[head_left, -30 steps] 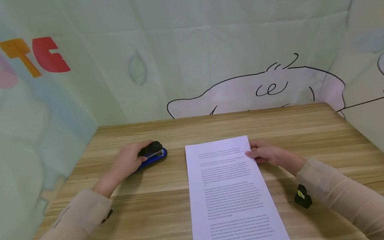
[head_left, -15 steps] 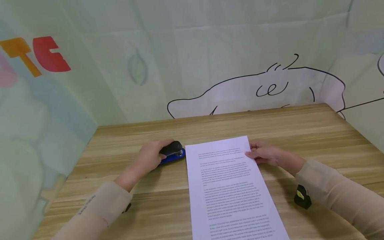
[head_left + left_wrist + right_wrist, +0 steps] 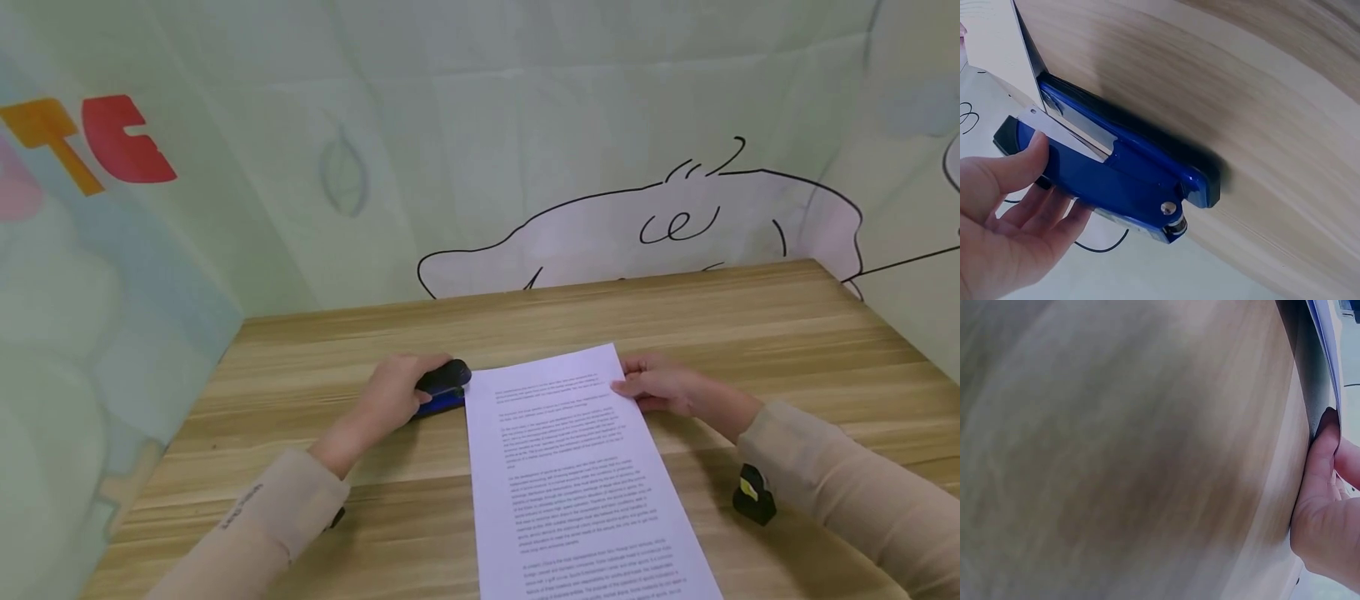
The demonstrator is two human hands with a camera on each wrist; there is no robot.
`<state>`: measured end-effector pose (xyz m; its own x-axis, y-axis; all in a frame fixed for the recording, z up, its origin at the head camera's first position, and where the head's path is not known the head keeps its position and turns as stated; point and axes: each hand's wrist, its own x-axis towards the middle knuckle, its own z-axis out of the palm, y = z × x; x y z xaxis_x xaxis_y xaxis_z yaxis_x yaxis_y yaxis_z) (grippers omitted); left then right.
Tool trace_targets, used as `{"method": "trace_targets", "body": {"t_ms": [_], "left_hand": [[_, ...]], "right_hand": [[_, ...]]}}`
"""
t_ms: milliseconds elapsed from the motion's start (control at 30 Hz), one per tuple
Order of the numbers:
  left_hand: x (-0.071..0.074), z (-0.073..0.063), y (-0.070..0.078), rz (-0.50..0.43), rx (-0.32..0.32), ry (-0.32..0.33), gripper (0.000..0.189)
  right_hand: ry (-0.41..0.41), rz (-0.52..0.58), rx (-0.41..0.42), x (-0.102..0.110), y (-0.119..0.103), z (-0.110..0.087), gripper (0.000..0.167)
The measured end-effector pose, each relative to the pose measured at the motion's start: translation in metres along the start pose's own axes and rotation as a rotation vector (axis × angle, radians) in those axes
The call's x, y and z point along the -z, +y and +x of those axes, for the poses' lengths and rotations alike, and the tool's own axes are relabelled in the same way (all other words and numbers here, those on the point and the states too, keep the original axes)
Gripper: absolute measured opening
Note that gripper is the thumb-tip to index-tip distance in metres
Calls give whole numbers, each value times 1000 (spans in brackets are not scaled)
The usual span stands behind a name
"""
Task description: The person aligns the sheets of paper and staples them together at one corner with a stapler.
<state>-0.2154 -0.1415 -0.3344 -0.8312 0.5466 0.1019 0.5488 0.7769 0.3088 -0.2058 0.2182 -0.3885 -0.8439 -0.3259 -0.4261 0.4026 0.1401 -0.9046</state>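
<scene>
My left hand grips the upper arm of a blue and black stapler, thumb on one side and fingers curled on the other. In the left wrist view the stapler's arm and base stand apart, and the paper's corner reaches its front end. The printed paper lies lengthwise toward me, its far left corner at the stapler's mouth. My right hand pinches the paper's far right edge, thumb on top and fingers beneath. From the right wrist view, the sheet's edge is lifted off the table at that hand.
The wood-grain table ends at a printed cloth backdrop behind and at the left. A small black device with a yellow mark sits under the right sleeve.
My left hand has carried the stapler rightward across the table, from apart from the paper to its far left corner. The right hand keeps its pinch with hardly any movement.
</scene>
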Motion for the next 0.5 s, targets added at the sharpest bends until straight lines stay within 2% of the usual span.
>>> {"method": "trace_targets", "body": {"t_ms": [333,400,500], "left_hand": [[0,5,0,-6,-12,-16,50],[2,7,-1,8,-24,-53,50],[11,13,-5,39,-48,-186,53]], "right_hand": [[-9,8,3,1,0,2,22],[-10,8,2,1,0,2,22],[-2,-1,-6,0,-1,2,24]]}}
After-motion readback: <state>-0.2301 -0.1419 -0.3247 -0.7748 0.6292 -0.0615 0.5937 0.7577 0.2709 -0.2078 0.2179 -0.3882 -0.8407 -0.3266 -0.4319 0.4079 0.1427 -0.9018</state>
